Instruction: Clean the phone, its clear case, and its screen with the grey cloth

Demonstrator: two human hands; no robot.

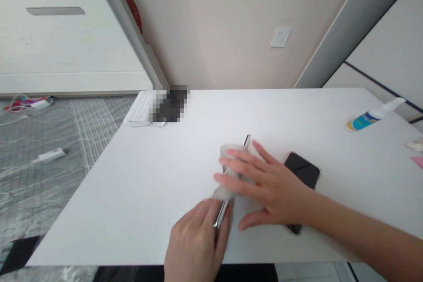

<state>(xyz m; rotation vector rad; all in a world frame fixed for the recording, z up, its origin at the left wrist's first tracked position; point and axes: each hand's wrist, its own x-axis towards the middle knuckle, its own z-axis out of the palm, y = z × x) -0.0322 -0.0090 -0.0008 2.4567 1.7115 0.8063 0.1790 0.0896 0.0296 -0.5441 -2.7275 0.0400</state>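
We found a slim silver-edged phone (220, 214) between the hands, above the surface (132, 194). The left hand (194, 242) had its fingers clamped on the phone's lower end; the right hand (271, 185) had its fingers apart, across a pale cloth (229, 172) over the upper end.

Your head camera looks forward and down from above the surface's (132, 211) near edge, close over your right hand (272, 189) and left hand (193, 242), facing the wall (211, 31), with the floor (42, 189) at the view's left.
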